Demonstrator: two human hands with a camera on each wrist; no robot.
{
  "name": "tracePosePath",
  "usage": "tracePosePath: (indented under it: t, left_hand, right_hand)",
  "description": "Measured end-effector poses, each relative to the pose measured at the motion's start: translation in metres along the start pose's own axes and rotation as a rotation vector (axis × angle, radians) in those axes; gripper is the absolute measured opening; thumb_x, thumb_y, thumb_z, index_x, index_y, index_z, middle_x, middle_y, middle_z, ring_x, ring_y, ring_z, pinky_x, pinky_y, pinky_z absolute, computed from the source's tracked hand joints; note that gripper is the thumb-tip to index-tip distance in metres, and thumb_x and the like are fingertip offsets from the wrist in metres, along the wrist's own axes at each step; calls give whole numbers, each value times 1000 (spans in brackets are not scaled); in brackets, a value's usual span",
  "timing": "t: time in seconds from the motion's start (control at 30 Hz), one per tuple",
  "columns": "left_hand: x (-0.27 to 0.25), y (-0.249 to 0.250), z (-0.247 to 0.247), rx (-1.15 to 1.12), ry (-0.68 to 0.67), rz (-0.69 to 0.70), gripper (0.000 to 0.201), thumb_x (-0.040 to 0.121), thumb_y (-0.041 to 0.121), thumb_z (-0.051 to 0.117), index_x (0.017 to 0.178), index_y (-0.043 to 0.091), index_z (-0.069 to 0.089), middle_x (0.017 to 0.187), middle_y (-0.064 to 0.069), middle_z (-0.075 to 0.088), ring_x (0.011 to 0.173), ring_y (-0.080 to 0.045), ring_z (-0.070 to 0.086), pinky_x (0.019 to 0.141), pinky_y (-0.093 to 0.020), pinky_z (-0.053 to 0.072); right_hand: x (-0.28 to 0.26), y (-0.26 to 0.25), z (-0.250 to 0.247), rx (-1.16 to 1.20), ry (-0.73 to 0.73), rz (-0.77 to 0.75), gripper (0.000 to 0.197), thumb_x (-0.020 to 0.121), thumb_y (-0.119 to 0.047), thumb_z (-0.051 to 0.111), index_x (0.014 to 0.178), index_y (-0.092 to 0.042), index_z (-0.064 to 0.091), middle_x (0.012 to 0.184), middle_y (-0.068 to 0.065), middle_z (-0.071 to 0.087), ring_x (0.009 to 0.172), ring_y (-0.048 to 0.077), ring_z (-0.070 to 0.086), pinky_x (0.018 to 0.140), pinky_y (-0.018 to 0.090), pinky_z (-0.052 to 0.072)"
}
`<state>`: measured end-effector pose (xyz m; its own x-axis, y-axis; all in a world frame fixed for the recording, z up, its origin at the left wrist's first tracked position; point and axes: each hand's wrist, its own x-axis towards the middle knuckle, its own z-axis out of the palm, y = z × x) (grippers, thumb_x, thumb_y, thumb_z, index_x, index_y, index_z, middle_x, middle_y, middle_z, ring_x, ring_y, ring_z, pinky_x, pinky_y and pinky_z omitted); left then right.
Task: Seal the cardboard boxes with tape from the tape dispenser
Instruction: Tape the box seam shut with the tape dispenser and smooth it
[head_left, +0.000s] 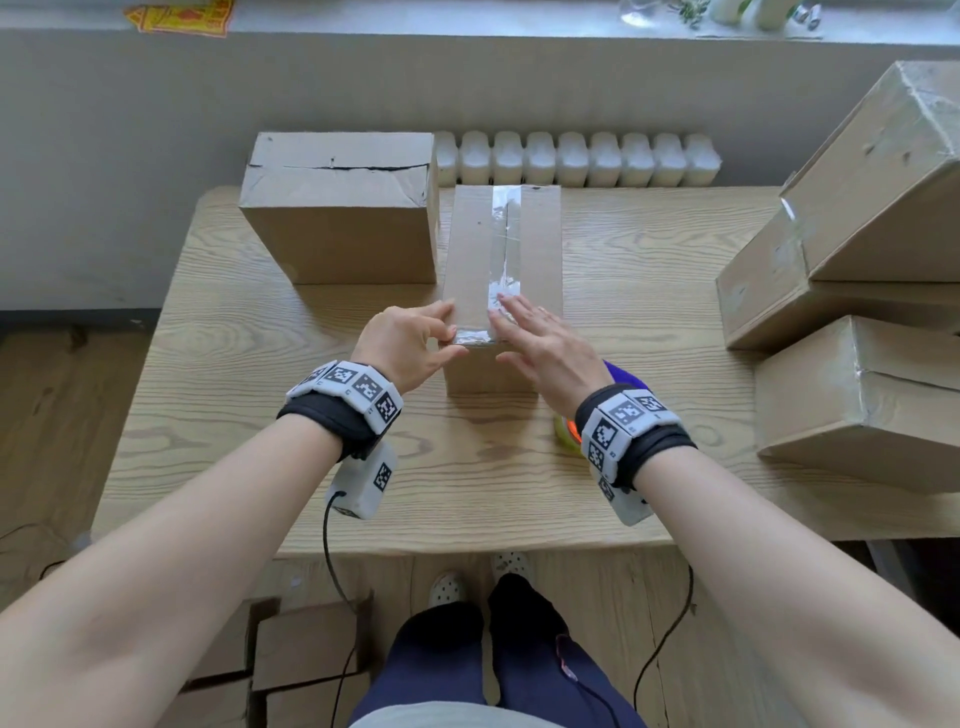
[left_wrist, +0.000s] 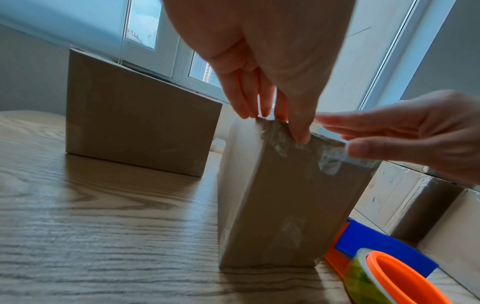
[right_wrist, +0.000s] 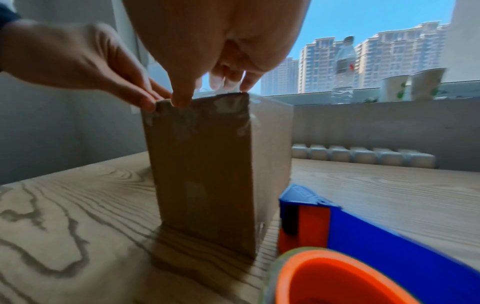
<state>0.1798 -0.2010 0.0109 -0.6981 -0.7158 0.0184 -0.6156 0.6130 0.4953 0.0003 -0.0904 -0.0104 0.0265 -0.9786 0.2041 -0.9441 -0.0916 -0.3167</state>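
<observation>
Left hand (head_left: 402, 343), right hand (head_left: 545, 345) — on box (head_left: 472, 244)

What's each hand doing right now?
Left hand: pinches the taped box at its near edge.
Right hand: open, fingers flat on the tape.

Bare table (head_left: 218, 415) lies open left of the narrow box (head_left: 472, 249) — a taller box (head_left: 337, 234) blocks the far left; the dispenser (right_wrist: 376, 236) (just beside it) and stacked boxes (head_left: 883, 197) crowd the right.
</observation>
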Motion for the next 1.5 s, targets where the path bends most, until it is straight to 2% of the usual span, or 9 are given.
tracePosePath:
  t: [0.1,0.23,0.53,0.67,0.87,1.1,1.2,1.37,1.5]
  left_hand:
    - [1,-3,6,-27,14,13,27,83,31,69,98,10,74,131,0,56,118,-12,56,105,-29,39]
    - [2,-3,9,-63,22,26,24,85,26,68,98,6,74,129,-2,57,124,-10,51,108,-31,36]
    - [1,-2,9,-70,6,23,23,85,25,68,98,7,74,130,-1,57,125,-8,50,109,-29,34]
    - [1,-4,3,-41,-11,-4,21,84,26,69,97,11,75,131,3,56,124,-5,49,109,-19,30]
    - [-4,-6,-6,-31,-56,-17,24,83,28,70,103,14,73,132,6,54,121,-4,51,110,-23,32]
    - [-32,25,16,13,-160,249,40,89,9,55,128,15,58,144,4,42,140,-9,24,113,-30,29]
    - [-44,33,22,-48,-209,373,52,84,1,43,134,12,51,143,0,43,137,-10,29,111,-26,30]
    - [-34,17,6,-8,54,357,39,74,-3,42,99,7,70,116,-9,67,111,-24,62,85,-39,55]
    - [-13,3,-11,55,-9,134,53,76,-13,47,124,4,56,140,-12,46,133,-24,40,110,-29,32]
  right_hand:
    - [5,-7,13,-51,32,-49,40,89,-24,53,126,-10,60,132,16,57,122,32,54,101,44,42]
    - [3,-3,24,-33,117,-35,48,82,4,63,126,-12,60,131,13,58,123,29,54,104,37,38]
    - [-3,8,10,-92,2,-80,55,80,12,60,133,-2,51,136,15,53,125,29,51,107,36,30]
    - [-10,11,0,-112,10,6,47,97,-16,35,140,0,39,144,14,44,133,25,42,114,29,20]
    - [-33,25,-11,-111,-51,113,56,96,-33,24,141,-4,40,148,10,38,137,21,37,115,30,22]
    - [-19,2,-38,16,66,366,49,97,-33,43,141,-10,42,148,5,41,133,21,42,110,36,30]
    - [3,-16,-46,6,-43,455,57,96,-40,45,145,-12,34,154,7,28,140,22,30,114,37,23]
    - [18,-26,-38,-65,-337,608,110,74,-81,42,151,-11,8,159,16,-3,147,27,0,117,46,6]
    - [26,-41,-25,-51,-507,600,126,62,-84,54,150,-24,-12,153,20,-24,142,37,-20,111,61,-6]
